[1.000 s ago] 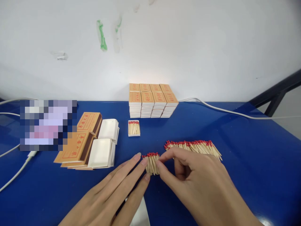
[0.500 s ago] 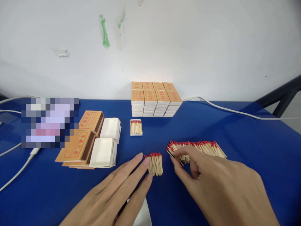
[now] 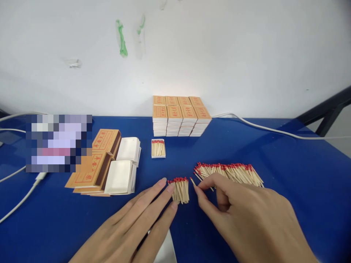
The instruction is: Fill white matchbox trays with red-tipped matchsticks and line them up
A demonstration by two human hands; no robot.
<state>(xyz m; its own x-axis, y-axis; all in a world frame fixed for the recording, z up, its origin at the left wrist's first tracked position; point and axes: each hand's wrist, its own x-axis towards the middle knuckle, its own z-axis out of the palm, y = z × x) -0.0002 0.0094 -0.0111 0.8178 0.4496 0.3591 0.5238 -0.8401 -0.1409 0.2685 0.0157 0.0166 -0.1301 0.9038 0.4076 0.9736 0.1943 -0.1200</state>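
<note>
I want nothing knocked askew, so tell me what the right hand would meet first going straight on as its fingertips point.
Most likely the small bunch of matches by the left hand: the right hand, pinching one match, points toward that bunch. Depth is unclear, so it might pass above.

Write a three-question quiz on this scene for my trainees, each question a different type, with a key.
1. Short answer: What is the right hand pinching?
2. True or false: The left hand is lying on the larger heap of matches.
3. Multiple choice: What fills the small open tray in front of the stacked matchboxes? (a) coiled cable (b) red-headed matches (c) folded paper

Key:
1. A match.
2. False; it is at the smaller bunch.
3. b
</note>
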